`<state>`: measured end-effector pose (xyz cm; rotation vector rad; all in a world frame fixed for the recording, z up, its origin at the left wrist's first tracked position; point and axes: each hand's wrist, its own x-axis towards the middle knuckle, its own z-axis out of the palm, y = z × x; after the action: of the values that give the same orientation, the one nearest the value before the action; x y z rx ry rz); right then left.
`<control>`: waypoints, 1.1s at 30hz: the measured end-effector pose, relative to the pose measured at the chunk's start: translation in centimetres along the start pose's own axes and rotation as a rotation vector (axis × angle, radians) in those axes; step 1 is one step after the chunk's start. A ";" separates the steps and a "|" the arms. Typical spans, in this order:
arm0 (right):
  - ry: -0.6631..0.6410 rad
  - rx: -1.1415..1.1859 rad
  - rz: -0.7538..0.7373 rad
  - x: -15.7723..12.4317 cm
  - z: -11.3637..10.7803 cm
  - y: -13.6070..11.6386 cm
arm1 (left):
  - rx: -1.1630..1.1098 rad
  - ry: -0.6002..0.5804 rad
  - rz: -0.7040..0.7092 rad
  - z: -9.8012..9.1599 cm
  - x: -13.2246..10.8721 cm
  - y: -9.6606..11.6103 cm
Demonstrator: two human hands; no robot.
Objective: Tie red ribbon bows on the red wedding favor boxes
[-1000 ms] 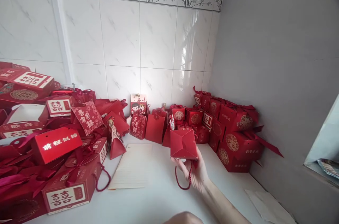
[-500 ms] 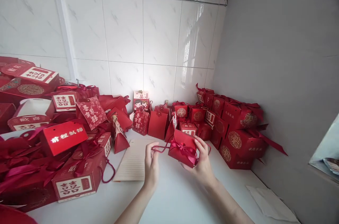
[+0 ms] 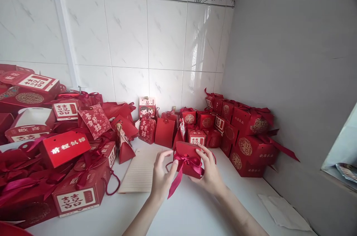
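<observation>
I see one small red box (image 3: 184,150) low in the middle of my view, its front facing me. A shiny magenta bow (image 3: 190,161) sits across it, one tail (image 3: 175,185) trailing past the lower left edge.

Left hand (image 3: 162,181), one; right hand (image 3: 211,177), one. Held box (image 3: 184,149), one. Notebook (image 3: 138,174), one. Cartoon box (image 3: 147,109), one. Floral packets (image 3: 95,121), two. White sheet (image 3: 284,211), one. Table (image 3: 192,215), one. Walls (image 3: 128,35), two. Remaining red boxes (image 3: 251,159): many, overlapping too closely for an exact count.
</observation>
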<state>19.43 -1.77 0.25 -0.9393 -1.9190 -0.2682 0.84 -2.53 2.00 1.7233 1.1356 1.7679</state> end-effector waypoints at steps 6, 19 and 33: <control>-0.027 0.000 0.001 0.0 0.1 -0.4 | 0.085 0.047 0.281 0.5 -0.6 0.5; 0.045 0.129 0.016 -0.3 0.3 -0.8 | 0.293 0.012 0.770 0.5 -1.8 0.5; 0.015 0.140 0.022 0.2 -0.3 -1.3 | 0.315 -0.007 0.828 0.5 -1.6 1.0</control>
<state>18.63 -2.73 0.76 -0.8617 -1.8867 -0.1256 1.83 -4.26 1.74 2.6550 0.7603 2.0818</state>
